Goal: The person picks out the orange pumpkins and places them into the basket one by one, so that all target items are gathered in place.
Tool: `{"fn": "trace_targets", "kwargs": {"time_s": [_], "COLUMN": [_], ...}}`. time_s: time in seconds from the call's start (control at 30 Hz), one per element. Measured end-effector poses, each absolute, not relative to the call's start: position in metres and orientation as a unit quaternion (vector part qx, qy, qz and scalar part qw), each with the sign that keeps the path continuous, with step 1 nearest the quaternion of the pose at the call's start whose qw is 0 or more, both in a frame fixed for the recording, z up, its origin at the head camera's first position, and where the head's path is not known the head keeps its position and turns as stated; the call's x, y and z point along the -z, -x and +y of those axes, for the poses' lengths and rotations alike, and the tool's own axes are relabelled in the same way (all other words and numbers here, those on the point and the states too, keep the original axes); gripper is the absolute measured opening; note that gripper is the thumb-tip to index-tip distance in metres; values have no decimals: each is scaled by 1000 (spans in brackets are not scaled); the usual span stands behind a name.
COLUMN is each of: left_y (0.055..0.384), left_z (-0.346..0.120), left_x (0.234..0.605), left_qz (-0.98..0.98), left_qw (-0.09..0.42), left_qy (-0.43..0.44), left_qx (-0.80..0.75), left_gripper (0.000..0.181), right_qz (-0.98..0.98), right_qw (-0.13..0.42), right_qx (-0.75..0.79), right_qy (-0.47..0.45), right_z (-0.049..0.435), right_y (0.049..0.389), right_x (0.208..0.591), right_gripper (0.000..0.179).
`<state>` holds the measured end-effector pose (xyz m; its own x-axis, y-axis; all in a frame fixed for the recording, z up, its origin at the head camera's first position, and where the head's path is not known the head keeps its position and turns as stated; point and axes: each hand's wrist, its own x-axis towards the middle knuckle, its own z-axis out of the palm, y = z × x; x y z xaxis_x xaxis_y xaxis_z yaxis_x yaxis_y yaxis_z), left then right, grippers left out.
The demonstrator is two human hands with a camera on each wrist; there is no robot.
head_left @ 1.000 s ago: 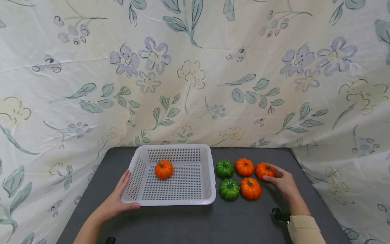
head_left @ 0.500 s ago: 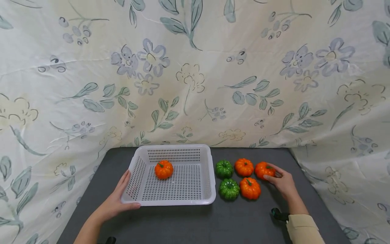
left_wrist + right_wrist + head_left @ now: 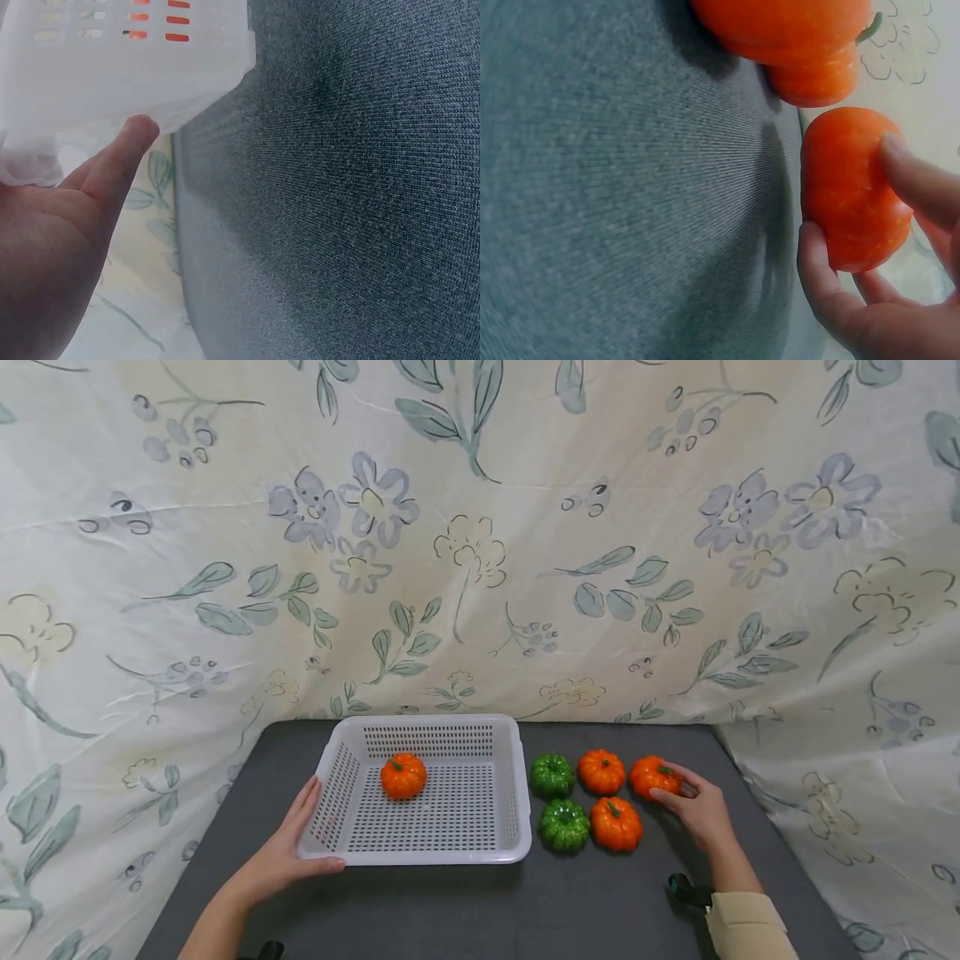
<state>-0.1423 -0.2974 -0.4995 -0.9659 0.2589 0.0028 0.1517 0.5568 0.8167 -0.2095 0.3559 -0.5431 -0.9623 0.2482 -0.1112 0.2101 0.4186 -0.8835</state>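
My left hand [image 3: 279, 858] grips the front left corner of a white perforated plastic basket [image 3: 442, 858], thumb along the front rim and fingers along the left side. Inside the basket sits one small orange pumpkin [image 3: 403, 777]. At the right, my right hand [image 3: 703, 810] holds another orange pumpkin [image 3: 649, 778]. In the right wrist view, thumb and fingers pinch that pumpkin [image 3: 847, 187] from opposite sides, and a shadow falls on the table beside it. Through the basket's slots [image 3: 177, 20] in the left wrist view, orange shows.
Between the basket and my right hand stand two green pumpkins [image 3: 565, 826] in a column and two orange pumpkins [image 3: 617, 824] beside them. Everything is on a dark grey cloth-covered table [image 3: 465, 914]. A floral curtain [image 3: 480, 568] hangs behind and around it.
The pumpkin in my right hand has shifted very slightly to the right with the hand. My left hand, the basket and the other pumpkins hold their places.
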Motion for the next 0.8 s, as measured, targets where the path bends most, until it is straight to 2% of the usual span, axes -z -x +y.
{"fn": "trace_targets", "kwargs": {"time_s": [0.57,0.8], "left_y": [142,143], "left_z": [-298,-299], "left_x": [504,504], "left_qz": [880,884], "left_qw": [63,59], "left_qy": [-114,-114], "left_qx": [-457,-450], "left_gripper": [124,125], "right_qz": [-852,-849], "right_qw": [40,28], "right_qx": [-511,-518], "right_qy": [104,98], "right_z": [334,319], "right_y": [199,198], "right_x": [503,488], "right_gripper": [75,76]}}
